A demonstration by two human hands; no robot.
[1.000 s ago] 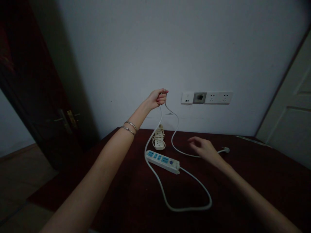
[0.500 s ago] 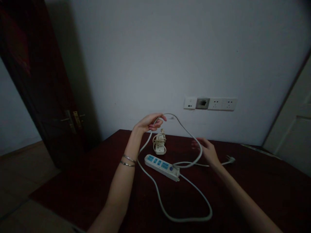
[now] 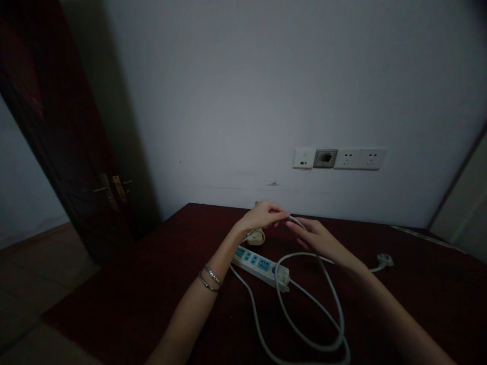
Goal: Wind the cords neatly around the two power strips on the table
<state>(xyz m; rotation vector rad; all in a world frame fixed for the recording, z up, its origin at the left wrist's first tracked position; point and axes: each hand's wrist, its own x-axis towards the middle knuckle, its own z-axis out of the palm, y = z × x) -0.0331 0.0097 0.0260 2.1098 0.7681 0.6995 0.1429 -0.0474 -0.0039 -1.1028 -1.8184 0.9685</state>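
Observation:
A white power strip (image 3: 261,264) with blue sockets lies on a dark red table (image 3: 152,284). Its white cable (image 3: 323,319) loops over the table toward me and ends in a plug (image 3: 384,260) at the right. My left hand (image 3: 262,215), with two bracelets on the wrist, is closed on a stretch of the cable just above the strip. My right hand (image 3: 314,235) meets it from the right, fingers curled at the same stretch of cable. A second, cream strip (image 3: 259,236) with its cord wound round it lies mostly hidden behind my left hand.
A row of wall sockets (image 3: 340,158) sits on the pale wall above the table's far edge. A dark wooden door (image 3: 57,142) with a brass handle stands at the left. A light door (image 3: 462,203) is at the far right.
My left hand has come down from high near the wall to just above the strip, bringing the cable with it. My right hand has moved up to meet it, and a second loop now lies on the table.

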